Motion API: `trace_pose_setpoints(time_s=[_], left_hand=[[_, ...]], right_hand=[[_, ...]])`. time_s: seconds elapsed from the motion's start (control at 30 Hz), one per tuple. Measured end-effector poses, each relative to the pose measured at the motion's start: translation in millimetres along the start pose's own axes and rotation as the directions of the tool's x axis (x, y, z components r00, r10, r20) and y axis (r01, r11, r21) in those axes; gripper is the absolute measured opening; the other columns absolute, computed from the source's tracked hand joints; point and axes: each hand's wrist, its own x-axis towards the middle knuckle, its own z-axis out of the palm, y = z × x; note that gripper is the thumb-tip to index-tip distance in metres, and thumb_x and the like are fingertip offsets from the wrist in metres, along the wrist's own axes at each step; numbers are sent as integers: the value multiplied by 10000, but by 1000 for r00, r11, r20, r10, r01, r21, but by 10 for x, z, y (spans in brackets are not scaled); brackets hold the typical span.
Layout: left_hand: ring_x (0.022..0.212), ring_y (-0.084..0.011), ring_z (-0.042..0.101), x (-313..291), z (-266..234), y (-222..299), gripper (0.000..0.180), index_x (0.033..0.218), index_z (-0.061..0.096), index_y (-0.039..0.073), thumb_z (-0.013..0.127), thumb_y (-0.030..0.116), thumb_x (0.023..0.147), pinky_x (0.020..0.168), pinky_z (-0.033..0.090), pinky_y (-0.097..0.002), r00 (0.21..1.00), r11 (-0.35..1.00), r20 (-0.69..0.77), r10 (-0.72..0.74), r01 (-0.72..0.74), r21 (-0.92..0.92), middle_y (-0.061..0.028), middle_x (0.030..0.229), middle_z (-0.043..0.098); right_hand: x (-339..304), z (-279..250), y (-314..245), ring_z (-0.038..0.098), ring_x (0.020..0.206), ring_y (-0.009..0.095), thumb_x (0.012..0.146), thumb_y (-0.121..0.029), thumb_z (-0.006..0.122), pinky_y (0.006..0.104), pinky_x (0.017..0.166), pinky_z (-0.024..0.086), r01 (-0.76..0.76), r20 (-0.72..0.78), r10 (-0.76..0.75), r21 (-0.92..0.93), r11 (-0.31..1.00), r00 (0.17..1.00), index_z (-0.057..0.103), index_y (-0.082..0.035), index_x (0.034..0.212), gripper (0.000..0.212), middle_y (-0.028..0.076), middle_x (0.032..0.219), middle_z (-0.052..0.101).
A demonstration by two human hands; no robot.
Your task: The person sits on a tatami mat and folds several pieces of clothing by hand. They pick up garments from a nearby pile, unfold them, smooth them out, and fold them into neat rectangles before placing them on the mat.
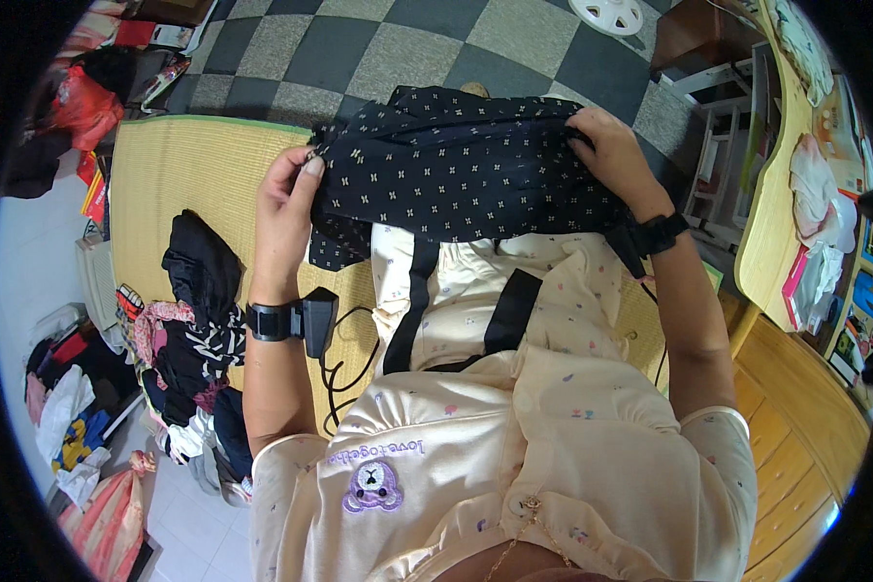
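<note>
A black cloth garment with small white motifs is stretched between my two hands, above my lap. My left hand pinches its left edge between thumb and fingers. At the far right corner, my right hand grips the cloth, its fingertips partly hidden by the folds. The fabric sags a little toward my knees, and a loose part hangs below my left hand. Its exact kind of garment cannot be made out. Each wrist wears a black strap with a small device.
I sit on a woven straw mat. On the left lies a heap of mixed clothes, with a black garment beside it. A wooden desk and a wooden cabinet stand at the right. A black cable runs near my left forearm.
</note>
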Motion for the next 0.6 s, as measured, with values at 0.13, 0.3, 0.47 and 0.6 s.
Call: trace_pose_setpoints(time_s=[0.13, 0.3, 0.47, 0.6], left_hand=[[860, -49, 578, -105, -170, -77, 153, 1087, 591, 31, 551, 125, 974, 779, 466, -192, 993, 952, -84, -83, 54, -302, 11, 956, 638], [837, -44, 565, -130, -568, -312, 149, 1080, 588, 35, 528, 137, 990, 769, 463, -194, 992, 979, -90, -86, 68, -194, 18, 947, 633], [737, -32, 500, -86, -709, -820, 132, 1034, 607, 36, 537, 135, 983, 673, 413, -179, 966, 975, -155, -206, 216, 52, 51, 864, 595], [714, -31, 487, -87, -724, -1016, 125, 1010, 614, 35, 545, 134, 975, 648, 398, -174, 947, 957, -159, -278, 287, 39, 60, 820, 577]], right_hand=[[21, -255, -239, 591, 1032, 294, 853, -97, 636, 363, 885, 479, 92, -82, -83, 105, 990, 993, 615, -91, 1112, 260, 106, 1081, 626], [-72, -522, -655, 586, 1098, 256, 863, -69, 625, 347, 944, 459, 68, -89, -30, 472, 879, 996, 597, -100, 1204, 344, 109, 1156, 623], [-106, -404, -836, 590, 977, 134, 892, -53, 608, 256, 867, 471, -41, 22, 35, 712, 701, 999, 581, -52, 1204, 313, 24, 1077, 619], [-114, -360, -806, 598, 906, 114, 882, -68, 631, 223, 823, 468, -178, 160, 89, 726, 664, 983, 597, -42, 1164, 285, 16, 992, 621]])
